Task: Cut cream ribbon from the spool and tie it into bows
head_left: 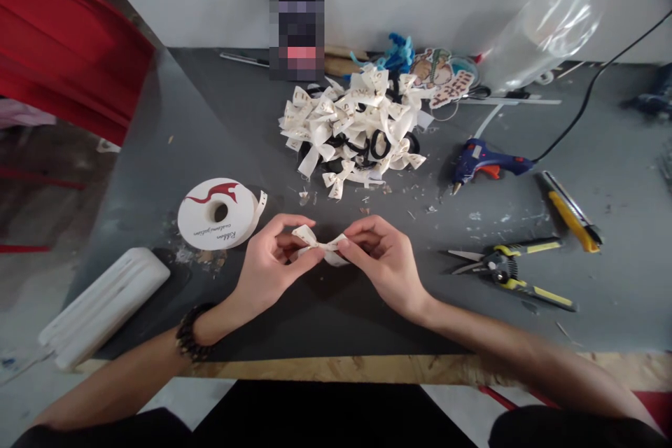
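Evidently well along, from the head camera: a small cream ribbon bow with printed lettering (318, 245) is held between both hands, just above the near middle of the dark grey tabletop (325, 315). The left hand (267, 259) pinches the bow's left loop between thumb and forefinger. The right hand (381, 255) grips the right loop and the centre the same way. The bow looks folded and gathered at its waist, but I cannot tell whether the middle is fixed or only pinched. Behind it, a heap of finished cream bows on black hair ties (351, 129) suggests many are done. The one in hand shows no black tie, so that part seems left.

A white cardboard ribbon spool with a red mark (218, 213) lies just left of the left hand, and a white oblong plastic case (102, 304) sits at the near left corner. Right of the heap rests a blue hot-glue gun with an orange trigger (488, 162), trailing a black cord (593, 84). Beyond it lies a yellow and black utility knife (572, 211). Yellow-handled pliers (507, 267) lie near the right hand, apart from it. Ribbon scraps litter the table between hands and heap, but nothing bulky blocks the way to the glue gun.
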Demonstrator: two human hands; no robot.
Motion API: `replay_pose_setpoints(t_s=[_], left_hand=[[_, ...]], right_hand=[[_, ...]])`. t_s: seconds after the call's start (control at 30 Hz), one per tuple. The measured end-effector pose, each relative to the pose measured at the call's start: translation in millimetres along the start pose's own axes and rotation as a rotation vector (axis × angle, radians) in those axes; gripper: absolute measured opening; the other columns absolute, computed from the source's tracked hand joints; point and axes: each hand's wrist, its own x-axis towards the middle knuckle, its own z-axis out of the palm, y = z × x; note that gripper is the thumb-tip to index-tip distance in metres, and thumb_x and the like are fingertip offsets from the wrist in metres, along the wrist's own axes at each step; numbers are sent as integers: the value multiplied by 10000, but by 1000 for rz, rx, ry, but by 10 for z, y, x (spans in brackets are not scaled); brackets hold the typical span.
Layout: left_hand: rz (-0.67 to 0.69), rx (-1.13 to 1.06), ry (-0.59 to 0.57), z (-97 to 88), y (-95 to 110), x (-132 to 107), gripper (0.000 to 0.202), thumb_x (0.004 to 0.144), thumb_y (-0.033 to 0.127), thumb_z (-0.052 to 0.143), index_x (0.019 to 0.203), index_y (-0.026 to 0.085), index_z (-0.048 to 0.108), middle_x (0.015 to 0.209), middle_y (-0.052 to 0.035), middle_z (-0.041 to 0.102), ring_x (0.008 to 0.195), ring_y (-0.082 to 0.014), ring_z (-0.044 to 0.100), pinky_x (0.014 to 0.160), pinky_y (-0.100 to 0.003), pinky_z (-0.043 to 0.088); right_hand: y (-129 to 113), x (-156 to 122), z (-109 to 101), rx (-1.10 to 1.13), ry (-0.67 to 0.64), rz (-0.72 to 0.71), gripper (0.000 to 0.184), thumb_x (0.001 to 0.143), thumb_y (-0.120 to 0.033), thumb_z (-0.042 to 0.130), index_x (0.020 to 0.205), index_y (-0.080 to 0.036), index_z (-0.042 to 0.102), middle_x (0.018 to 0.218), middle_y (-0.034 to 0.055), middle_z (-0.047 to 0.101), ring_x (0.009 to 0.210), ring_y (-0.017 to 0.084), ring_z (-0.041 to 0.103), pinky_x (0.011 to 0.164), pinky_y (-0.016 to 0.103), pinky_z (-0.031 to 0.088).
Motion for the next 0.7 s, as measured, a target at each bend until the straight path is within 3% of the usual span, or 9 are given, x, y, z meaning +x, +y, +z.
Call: replay_pose_setpoints(t_s=[0.13, 0.27, 0.47, 0.6, 0.7], left_hand=[[-25, -14, 11, 4, -19, 3, 235, 817, 287, 882, 988, 182, 759, 798, -30, 791, 696, -148, 753, 620, -207, 593], [-37, -58, 18, 1, -28, -16, 226, 820, 279, 884, 1003, 188, 786, 841, -40, 817, 729, -154, 770, 650, -214, 611], [-8, -91, -28, -28, -78, 35, 288, 809, 267, 903, 1059, 198, 778, 830, -18, 789, 744, -133, 755, 694, -202, 618], [-51, -195, -51, -37, -72, 109, 301, 816, 315, 913, 1038, 190, 752, 818, -17, 773, 737, -133, 753, 720, -214, 630], [-210, -368, -56, -16, 4, 189, 285, 880, 397, 859, 1012, 170, 748, 779, -25, 761, 693, -132, 747, 683, -217, 635]], right_hand=[[2, 6, 10, -29, 67, -32, 322, 897, -400, 846, 1047, -217, 627, 912, 50, 824, 844, 190, 792, 728, 295, 576], [-28, 27, -1, -94, 73, -61, 315, 929, -391, 809, 1115, -223, 617, 944, 48, 813, 850, 186, 772, 753, 315, 576], [-223, 131, -133, -114, 275, -305, 127, 1044, -341, 640, 1113, -235, 656, 945, 37, 752, 861, 171, 724, 826, 346, 595], [-617, 260, -473, -404, 279, -446, 126, 1032, -338, 645, 1102, -255, 709, 983, 37, 773, 924, 202, 750, 837, 363, 585], [-952, 402, -960, -908, 349, -456, 201, 1026, -405, 625, 1139, -295, 748, 1035, 26, 809, 936, 239, 769, 846, 399, 568]])
